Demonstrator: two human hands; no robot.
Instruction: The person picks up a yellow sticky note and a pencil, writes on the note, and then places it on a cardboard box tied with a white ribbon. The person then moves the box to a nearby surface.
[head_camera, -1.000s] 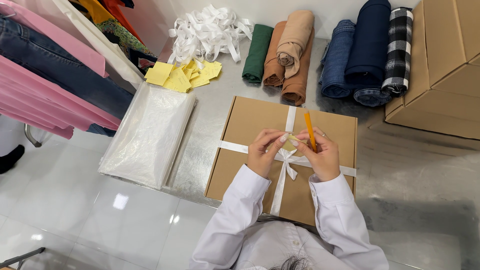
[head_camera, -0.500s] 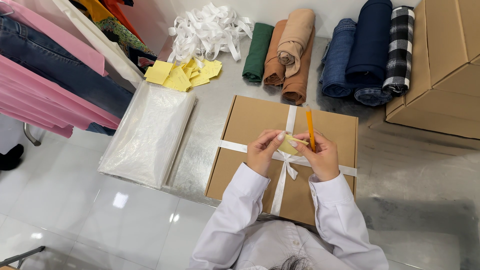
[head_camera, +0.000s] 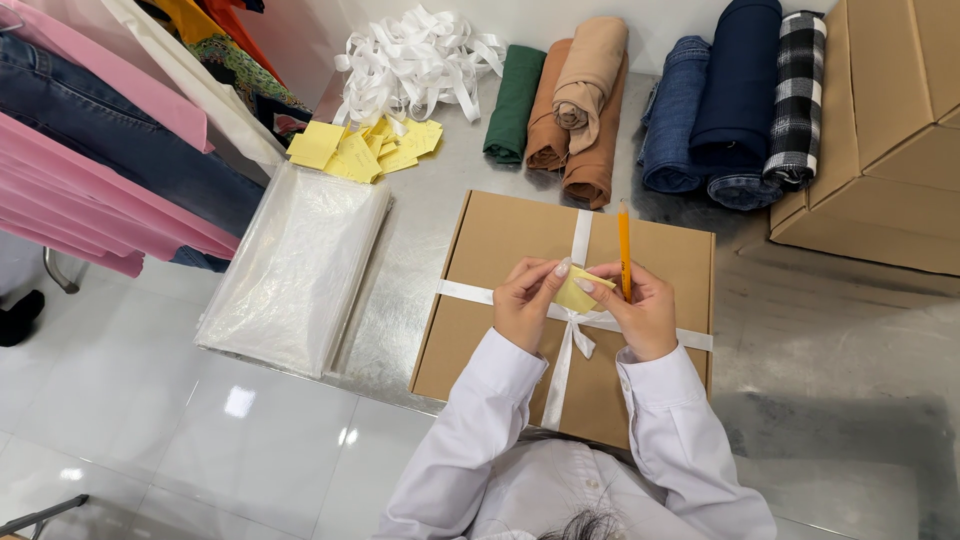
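Observation:
A flat brown cardboard box (head_camera: 500, 240) lies on the metal table (head_camera: 420, 250), tied crosswise with white ribbon (head_camera: 582, 235) and a bow at the middle. Above the bow, my left hand (head_camera: 525, 305) and my right hand (head_camera: 640, 310) pinch a small yellow paper note (head_camera: 578, 293) between their fingertips. An orange pencil (head_camera: 624, 245) also rests in my right hand, pointing away from me. White sleeves cover both arms.
A stack of clear plastic bags (head_camera: 295, 265) lies left of the box. Loose yellow notes (head_camera: 360, 150) and a heap of white ribbon (head_camera: 415, 60) lie behind it. Rolled fabrics (head_camera: 650, 100) line the back. Cardboard cartons (head_camera: 890, 130) stand right; clothes (head_camera: 90, 170) hang left.
Both hands have lifted the yellow note slightly off the bow and brought it up between the fingertips. The box and pencil stay in place.

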